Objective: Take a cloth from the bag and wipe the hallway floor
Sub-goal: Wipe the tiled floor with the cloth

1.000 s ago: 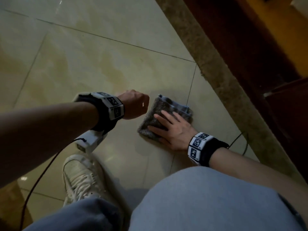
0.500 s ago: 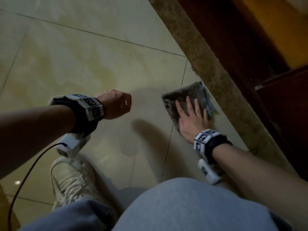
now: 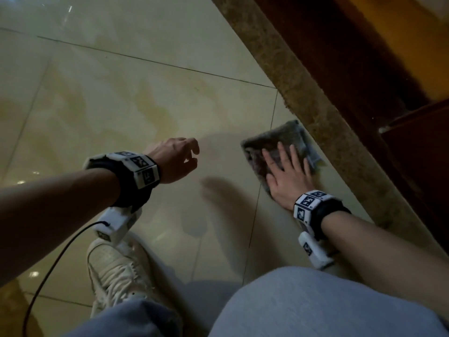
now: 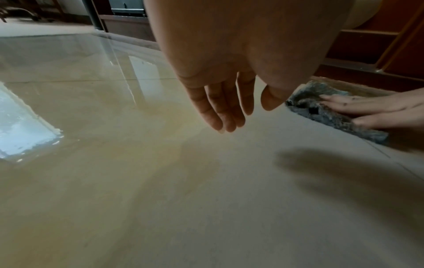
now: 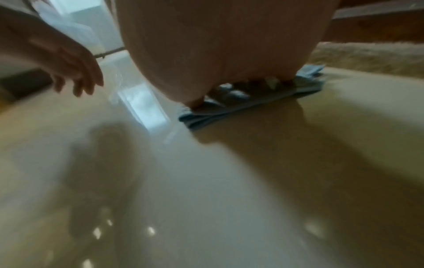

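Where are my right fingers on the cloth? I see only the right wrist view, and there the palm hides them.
Observer: In the head view the right hand lies flat on the grey cloth, fingers straight and spread.
Operator: Does the left hand hold anything? Here it is blurred.
Observer: No. The left wrist view shows the left hand empty, fingers relaxed, hanging above the floor.

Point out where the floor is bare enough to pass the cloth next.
Bare tile lies left of the cloth, running under the hovering left hand and on toward the far grout line. It is tight on the right: the cloth, under the flat right hand, already sits against the speckled stone border. The near tiles hold a shoe.
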Available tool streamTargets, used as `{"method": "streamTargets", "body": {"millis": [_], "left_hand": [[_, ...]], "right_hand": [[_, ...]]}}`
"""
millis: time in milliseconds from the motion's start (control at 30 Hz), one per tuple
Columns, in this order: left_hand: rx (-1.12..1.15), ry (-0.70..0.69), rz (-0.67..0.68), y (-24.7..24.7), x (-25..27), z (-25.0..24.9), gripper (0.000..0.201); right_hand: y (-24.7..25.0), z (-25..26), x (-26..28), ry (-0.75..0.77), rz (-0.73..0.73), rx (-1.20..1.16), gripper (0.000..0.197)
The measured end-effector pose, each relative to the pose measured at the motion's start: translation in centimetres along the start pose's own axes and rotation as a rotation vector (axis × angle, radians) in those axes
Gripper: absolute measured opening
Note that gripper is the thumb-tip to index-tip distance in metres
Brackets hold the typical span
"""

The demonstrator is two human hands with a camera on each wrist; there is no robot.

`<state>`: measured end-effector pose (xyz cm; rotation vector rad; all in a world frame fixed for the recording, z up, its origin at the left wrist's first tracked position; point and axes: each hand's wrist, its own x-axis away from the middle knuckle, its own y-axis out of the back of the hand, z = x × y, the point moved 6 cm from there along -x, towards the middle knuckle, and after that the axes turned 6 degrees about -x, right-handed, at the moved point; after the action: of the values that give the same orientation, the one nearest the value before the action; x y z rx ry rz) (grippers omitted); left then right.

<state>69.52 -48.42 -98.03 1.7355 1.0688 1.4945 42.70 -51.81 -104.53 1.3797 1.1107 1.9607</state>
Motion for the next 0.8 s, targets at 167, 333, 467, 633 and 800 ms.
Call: {"method": "streamTargets", "body": {"millis": [167,333,467,633,800], "left_hand": [[0.027,0.043,-0.008,-1.1,0.7,2.2,0.025],[0.068,0.070,-0.027,-1.3,0.9,2.9,0.028],[0.098,0.075,-0.020,-1.2,1.0,3.4,0.026],[0.158,0.137,-0.033,-1.3,1.7,4.5,0.025],[0.216,0.171,-0.020,-1.7,2.1,5.5,0.025]], "right_hand": [[-1.9,6.8,0.3,-0.132,-0.037,-0.137,0.070],[-2.5,8.7,1.0,0.365,0.146,0.193,0.063],[0.3,3.9,-2.3,0.238,0.143,0.196,0.063],[1.6,2.7,-5.1,-0.186,0.023,-0.121,0.066],[-0.6,7.9,-2.7,0.052,-0.073,0.023,0.067]]}}
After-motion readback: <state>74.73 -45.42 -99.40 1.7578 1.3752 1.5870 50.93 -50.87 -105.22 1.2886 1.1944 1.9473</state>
